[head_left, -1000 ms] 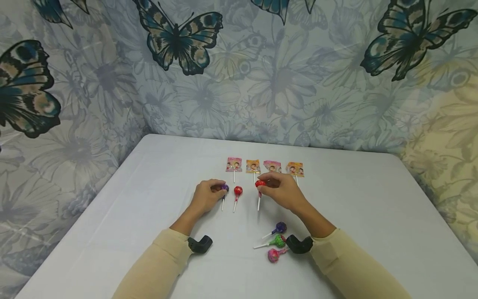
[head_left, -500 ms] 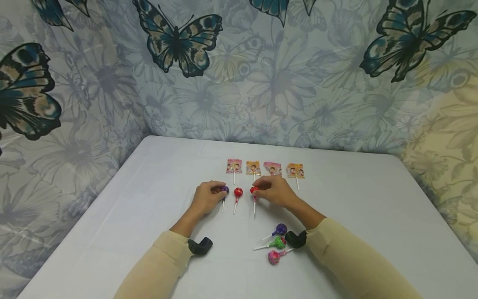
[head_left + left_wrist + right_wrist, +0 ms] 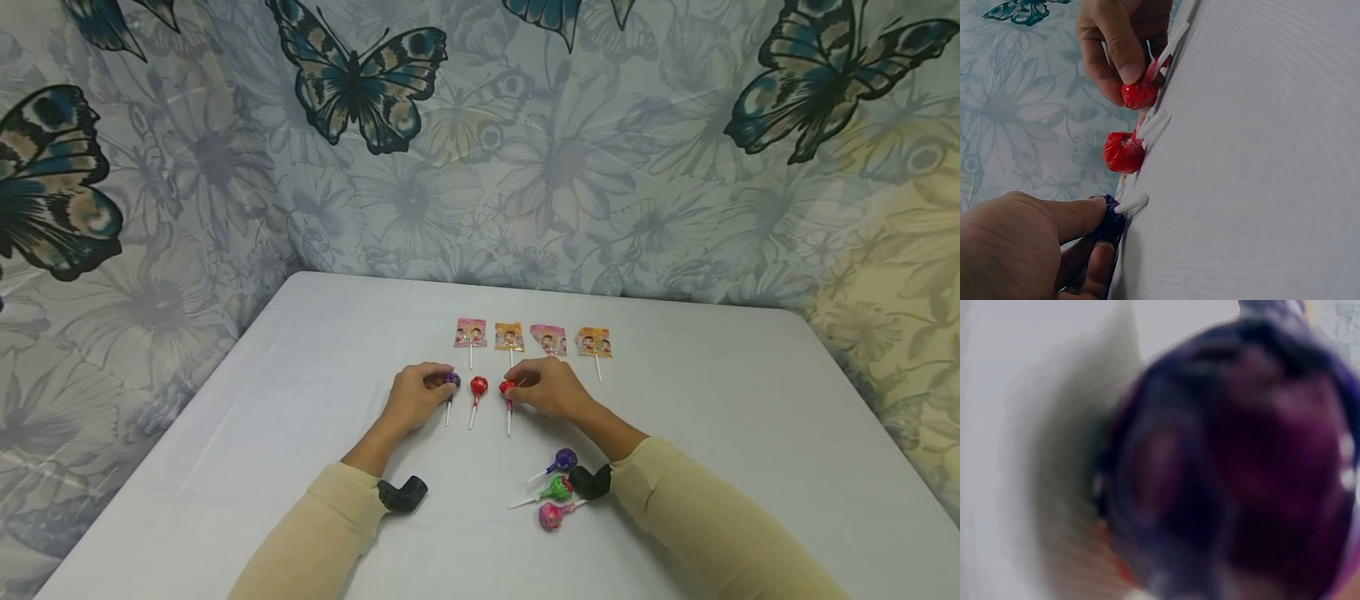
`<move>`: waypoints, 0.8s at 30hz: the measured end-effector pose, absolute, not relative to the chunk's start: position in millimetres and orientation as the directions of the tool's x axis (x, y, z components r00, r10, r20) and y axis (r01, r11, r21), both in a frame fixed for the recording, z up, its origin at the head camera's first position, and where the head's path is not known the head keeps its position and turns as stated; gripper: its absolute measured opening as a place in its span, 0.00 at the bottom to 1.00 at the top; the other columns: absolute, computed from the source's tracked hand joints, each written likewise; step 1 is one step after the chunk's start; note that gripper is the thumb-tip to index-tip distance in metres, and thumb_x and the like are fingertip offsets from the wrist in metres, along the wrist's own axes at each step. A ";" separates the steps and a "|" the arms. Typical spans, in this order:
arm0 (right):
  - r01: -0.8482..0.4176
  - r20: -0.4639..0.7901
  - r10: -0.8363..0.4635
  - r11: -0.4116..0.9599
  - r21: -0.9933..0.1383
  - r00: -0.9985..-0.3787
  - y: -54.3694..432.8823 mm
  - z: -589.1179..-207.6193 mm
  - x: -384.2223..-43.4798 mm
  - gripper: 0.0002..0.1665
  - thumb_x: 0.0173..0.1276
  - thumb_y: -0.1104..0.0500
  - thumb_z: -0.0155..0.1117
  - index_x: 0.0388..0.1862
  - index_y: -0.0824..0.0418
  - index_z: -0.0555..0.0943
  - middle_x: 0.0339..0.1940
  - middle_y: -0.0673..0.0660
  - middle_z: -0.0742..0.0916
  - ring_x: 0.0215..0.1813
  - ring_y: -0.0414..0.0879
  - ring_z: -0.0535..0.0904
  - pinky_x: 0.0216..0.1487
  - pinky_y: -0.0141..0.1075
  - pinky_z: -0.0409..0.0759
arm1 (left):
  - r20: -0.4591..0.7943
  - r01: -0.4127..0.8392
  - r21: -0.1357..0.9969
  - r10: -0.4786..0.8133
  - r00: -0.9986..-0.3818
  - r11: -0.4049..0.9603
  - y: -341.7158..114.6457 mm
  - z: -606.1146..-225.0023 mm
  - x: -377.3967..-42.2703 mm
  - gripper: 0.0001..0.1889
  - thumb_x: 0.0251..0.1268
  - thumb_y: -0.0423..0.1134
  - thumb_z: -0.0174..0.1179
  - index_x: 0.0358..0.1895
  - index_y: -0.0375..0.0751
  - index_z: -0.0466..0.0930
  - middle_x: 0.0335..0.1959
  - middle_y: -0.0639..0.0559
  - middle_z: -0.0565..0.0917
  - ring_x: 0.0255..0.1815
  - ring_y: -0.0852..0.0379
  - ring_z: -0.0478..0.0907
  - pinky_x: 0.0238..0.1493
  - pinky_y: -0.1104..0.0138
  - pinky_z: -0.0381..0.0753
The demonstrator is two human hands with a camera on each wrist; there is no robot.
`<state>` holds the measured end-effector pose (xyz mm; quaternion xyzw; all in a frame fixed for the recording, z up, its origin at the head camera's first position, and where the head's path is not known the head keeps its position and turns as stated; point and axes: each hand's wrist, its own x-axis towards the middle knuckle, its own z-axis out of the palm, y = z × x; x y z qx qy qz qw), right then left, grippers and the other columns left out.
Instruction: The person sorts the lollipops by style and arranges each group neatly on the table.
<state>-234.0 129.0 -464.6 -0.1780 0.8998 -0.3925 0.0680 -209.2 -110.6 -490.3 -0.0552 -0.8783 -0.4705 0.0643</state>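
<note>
My left hand (image 3: 417, 395) pinches the head of a purple lollipop (image 3: 1110, 217), whose white stick points toward me. To its right, a red lollipop (image 3: 478, 386) lies on the white table (image 3: 225, 467), its stick also toward me. Beyond it my right hand (image 3: 551, 387) holds a second red lollipop (image 3: 1139, 95) by its wrapped head, between thumb and fingers, close over the table. The three form a short row. In the right wrist view a blurred purple lollipop (image 3: 1229, 462) fills most of the picture and hides that hand.
Behind the row lie several flat-wrapped lollipops, from a pink packet (image 3: 470, 332) to an orange packet (image 3: 594, 342). Near my right wrist lie a purple lollipop (image 3: 566, 459), a green lollipop (image 3: 561, 487) and a pink lollipop (image 3: 551, 516). A patterned wall covering (image 3: 465, 208) borders the table's back edge.
My right hand has moved left and slightly toward me with its red lollipop, bringing it nearer the middle red one. The left hand stays on the purple lollipop.
</note>
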 end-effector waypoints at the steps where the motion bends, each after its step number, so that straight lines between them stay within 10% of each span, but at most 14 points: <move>1: -0.263 0.014 -0.369 0.633 -0.728 -0.929 128.8 -464.7 -233.4 0.09 0.57 0.59 0.74 0.38 0.54 0.88 0.34 0.46 0.86 0.37 0.44 0.79 0.39 0.39 0.78 | 0.164 0.157 0.820 0.037 -0.986 0.550 -110.6 -490.5 -209.1 0.13 0.58 0.31 0.68 0.47 0.36 0.85 0.31 0.52 0.81 0.30 0.58 0.75 0.34 0.65 0.76; 24: -0.261 0.022 -0.343 0.672 -0.693 -0.939 127.1 -465.3 -230.2 0.09 0.59 0.59 0.73 0.39 0.54 0.87 0.31 0.47 0.85 0.35 0.44 0.78 0.33 0.36 0.77 | 0.168 0.160 0.814 0.038 -0.985 0.558 -110.2 -489.5 -208.8 0.13 0.58 0.30 0.68 0.48 0.35 0.85 0.31 0.51 0.81 0.31 0.58 0.76 0.34 0.65 0.76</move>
